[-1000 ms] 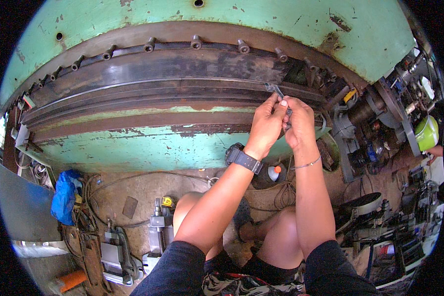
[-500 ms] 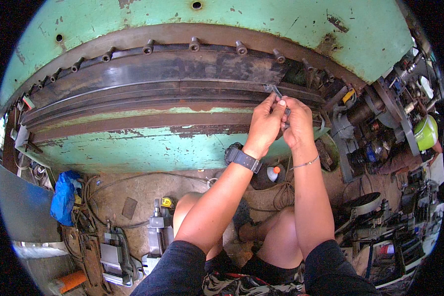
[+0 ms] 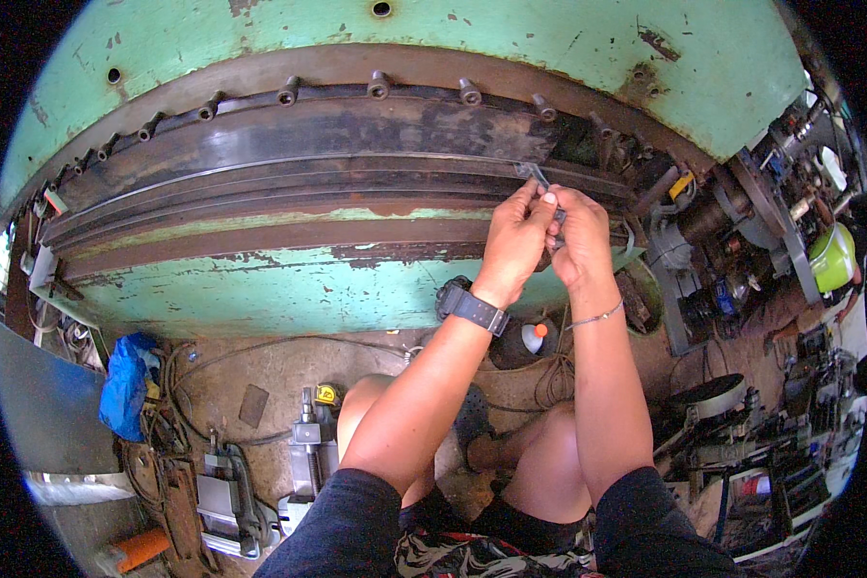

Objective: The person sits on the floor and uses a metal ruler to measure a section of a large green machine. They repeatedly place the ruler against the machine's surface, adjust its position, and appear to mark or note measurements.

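In front of the long dark die rail (image 3: 356, 173) of a green press brake, both my hands meet at the right. They grip a small grey bent metal piece (image 3: 533, 174), whose upper end pokes out above the fingertips against the rail. Its lower part is mostly covered by fingers, so its exact kind is hard to tell. My left hand (image 3: 515, 236) is closed on it with the thumb pointing up; a dark watch (image 3: 477, 310) circles that wrist. My right hand (image 3: 581, 236) pinches it from the right side.
Bolts line the upper clamp bar (image 3: 380, 87). On the floor lie a blue bag (image 3: 128, 385), a yellow tape measure (image 3: 327, 395), machine vises (image 3: 223, 501) and looping cables. A bottle with an orange cap (image 3: 534, 337) stands beneath my wrists. Machinery crowds the right; a person is partly visible there.
Almost nothing differs. My hands stay at the same spot on the metal piece, with only a very slight shift.
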A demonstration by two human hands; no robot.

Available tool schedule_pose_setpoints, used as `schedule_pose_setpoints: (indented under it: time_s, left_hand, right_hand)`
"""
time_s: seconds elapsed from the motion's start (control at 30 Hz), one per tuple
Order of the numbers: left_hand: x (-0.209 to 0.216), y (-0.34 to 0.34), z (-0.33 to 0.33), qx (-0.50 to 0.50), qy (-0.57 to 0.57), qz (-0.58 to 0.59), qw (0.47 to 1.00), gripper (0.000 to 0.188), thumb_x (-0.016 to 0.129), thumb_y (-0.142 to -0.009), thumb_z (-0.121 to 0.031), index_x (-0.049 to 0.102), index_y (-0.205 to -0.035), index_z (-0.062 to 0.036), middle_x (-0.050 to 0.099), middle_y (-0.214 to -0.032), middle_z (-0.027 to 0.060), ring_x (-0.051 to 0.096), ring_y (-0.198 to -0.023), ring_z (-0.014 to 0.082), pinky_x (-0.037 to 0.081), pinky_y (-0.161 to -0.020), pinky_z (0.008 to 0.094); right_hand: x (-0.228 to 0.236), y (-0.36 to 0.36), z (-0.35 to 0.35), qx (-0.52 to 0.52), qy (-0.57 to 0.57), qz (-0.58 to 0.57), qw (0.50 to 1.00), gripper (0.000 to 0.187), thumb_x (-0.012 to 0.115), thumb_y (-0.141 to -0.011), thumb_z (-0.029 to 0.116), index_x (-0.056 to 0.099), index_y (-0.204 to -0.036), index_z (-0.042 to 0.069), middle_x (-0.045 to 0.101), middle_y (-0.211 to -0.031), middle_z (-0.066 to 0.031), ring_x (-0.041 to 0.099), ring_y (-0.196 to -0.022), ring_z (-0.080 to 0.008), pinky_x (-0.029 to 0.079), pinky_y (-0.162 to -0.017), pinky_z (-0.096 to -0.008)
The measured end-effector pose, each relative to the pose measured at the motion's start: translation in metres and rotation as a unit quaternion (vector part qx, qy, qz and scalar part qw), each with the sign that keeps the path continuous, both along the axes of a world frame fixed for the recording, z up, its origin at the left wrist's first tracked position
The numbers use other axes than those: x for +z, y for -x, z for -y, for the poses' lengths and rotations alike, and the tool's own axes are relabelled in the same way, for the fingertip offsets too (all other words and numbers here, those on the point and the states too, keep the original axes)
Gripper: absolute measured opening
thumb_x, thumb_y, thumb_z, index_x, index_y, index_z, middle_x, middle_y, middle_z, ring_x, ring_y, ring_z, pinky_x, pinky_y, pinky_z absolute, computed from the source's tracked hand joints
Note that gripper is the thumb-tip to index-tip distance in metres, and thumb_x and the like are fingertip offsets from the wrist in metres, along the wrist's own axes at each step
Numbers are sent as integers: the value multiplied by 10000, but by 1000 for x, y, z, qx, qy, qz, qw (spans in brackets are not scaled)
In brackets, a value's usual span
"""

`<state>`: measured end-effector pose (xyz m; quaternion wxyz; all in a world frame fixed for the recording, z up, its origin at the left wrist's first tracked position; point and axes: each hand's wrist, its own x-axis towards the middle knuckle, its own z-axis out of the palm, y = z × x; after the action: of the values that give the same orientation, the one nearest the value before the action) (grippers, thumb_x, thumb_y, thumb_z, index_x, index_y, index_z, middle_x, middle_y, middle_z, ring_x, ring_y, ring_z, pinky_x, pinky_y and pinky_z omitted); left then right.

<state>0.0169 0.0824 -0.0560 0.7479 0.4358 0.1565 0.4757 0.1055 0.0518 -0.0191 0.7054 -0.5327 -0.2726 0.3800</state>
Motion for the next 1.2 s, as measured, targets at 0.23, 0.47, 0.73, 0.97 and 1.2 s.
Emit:
schedule_pose_setpoints:
  time_s: [0.23, 0.47, 0.73, 0.97, 1.2]
  left_hand:
    - [-1, -1, -1, 2, -4, -5, 1000, 362, 575, -1054, -205, 583, -1349, 3, 579, -811, -44, 514, -714, 44, 445, -621, 220]
    - [-1, 0, -1, 7, -10, -9, 1000, 398, 578, -1051, -204, 558, -1378, 23, 578, -810, -40, 514, -713, 44, 447, -620, 217]
    - [-1, -1, -1, 10, -1, -6, 1000, 401, 577, -1051, -196, 555, -1387, 22, 576, -812, -41, 514, -714, 43, 448, -618, 215]
    - [-1, -2, 1, 13, 4, -5, 1000, 415, 573, -1053, -195, 547, -1406, 20, 577, -814, -43, 512, -713, 43, 447, -615, 218]
    - [0, -1, -1, 4, -5, 1, 1000, 381, 572, -1053, -190, 572, -1379, 7, 575, -805, -45, 510, -703, 45, 442, -612, 220]
  right_hand:
    - [-2, -2, 0, 7, -5, -2, 1000, 131, 610, -964, 141, 626, -879, 42, 522, -657, 25, 445, -499, -69, 340, -414, -249]
    - [-2, -1, -1, 9, -4, -4, 1000, 134, 611, -965, 140, 632, -878, 40, 532, -661, 25, 452, -503, -68, 340, -414, -245]
    - [-4, -3, -1, 14, -12, -3, 1000, 123, 613, -962, 138, 635, -892, 39, 526, -660, 24, 452, -506, -69, 341, -415, -244]
    - [-4, -4, -1, 16, -10, 0, 1000, 118, 610, -962, 142, 629, -908, 38, 526, -663, 22, 456, -505, -74, 340, -417, -247]
    - [-3, -4, -1, 23, -8, -5, 1000, 121, 604, -967, 144, 619, -910, 38, 525, -663, 23, 453, -502, -71, 341, -419, -250]
